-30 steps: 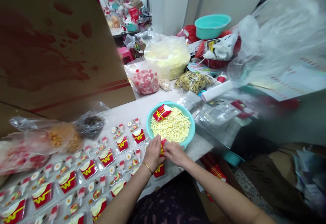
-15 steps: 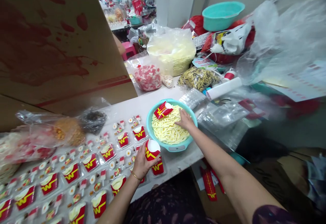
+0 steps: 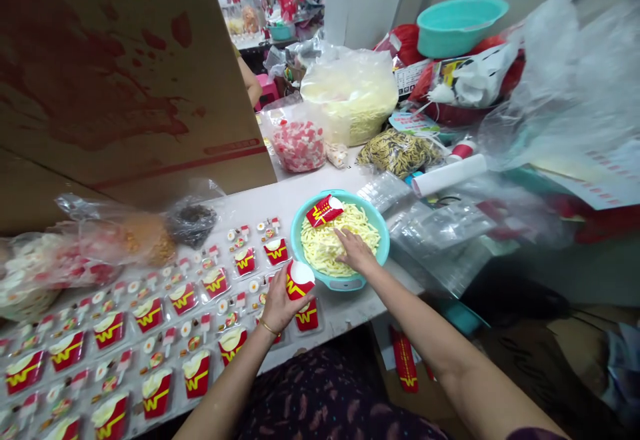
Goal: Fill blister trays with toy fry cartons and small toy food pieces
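- The left hand grasps a red paper fries carton with a yellow zigzag, tilted, its white mouth up and toward the bowl.
- The right hand, fingers loosely spread, rests on pale yellow, fry-shaped strips; whether it pinches any, I cannot tell.
- The strips fill a round turquoise plastic bowl, just right of the held carton; their long axes point every way.
- The right hand is nearer them.

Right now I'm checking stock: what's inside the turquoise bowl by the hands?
Pale yellow fry-shaped pieces, a red carton on top, and the right hand over them. The pieces hide the bottom of the bowl.
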`<state>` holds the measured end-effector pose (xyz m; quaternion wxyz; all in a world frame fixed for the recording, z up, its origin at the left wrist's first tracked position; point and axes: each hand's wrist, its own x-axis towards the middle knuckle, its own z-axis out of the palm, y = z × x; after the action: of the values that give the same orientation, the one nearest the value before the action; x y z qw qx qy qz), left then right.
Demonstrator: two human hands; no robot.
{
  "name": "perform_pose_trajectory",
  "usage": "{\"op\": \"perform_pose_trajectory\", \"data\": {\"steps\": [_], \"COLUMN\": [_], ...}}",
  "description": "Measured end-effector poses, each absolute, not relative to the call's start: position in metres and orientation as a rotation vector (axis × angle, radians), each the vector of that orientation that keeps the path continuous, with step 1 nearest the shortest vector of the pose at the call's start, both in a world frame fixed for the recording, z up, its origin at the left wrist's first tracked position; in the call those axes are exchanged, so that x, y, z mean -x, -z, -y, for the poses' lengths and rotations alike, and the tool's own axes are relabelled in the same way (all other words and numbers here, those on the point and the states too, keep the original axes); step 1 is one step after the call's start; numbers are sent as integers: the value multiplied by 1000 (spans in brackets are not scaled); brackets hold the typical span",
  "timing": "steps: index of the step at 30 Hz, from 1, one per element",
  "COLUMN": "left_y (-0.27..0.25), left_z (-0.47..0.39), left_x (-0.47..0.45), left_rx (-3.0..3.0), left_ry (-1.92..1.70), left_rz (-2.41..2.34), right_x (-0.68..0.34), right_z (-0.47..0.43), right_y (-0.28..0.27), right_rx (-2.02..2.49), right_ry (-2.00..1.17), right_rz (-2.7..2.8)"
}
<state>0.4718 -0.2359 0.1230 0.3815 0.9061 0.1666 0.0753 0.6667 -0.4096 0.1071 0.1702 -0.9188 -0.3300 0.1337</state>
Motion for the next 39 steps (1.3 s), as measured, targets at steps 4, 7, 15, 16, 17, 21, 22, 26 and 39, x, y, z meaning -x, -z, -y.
{"op": "perform_pose_trajectory", "data": {"steps": [4,7,15,16,17,21,22,26,39], "left_y": [-121,-118,-120,-120,-119,-116,-116,-115,-110], "left_z": [230,223,212,210,209,205,205,207,237], "left_x": [-468,-465,-477,-479,-480,-490,-493,-504,-546], "left_rx": [-2292,-2256,-2263,-2266,-2272,-2284,-2283,-2272,-2440], "left_ry": [-188,-153,-94,-88,-82,-82,-84,-54,-21], "left_rz": [-480,-484,-334,-319,-311,-306,-300,-278,-213], "right_x": [-670,-663,-658,-661,-664,-673,-674,-678,-652], "right_z": [427,428,392,393,395,406,408,411,380], "right_y": [-99,-90,-72,-74,-76,-89,-92,-101,-134], "right_rx": [2487,2480,2344,2322,2309,1984,1863,1618,1575], "right_ry": [-364,-414,-466,-469,-470,-601,-649,-735,-997], "right_rz": [925,964,586,560,553,396,314,-2,227]}}
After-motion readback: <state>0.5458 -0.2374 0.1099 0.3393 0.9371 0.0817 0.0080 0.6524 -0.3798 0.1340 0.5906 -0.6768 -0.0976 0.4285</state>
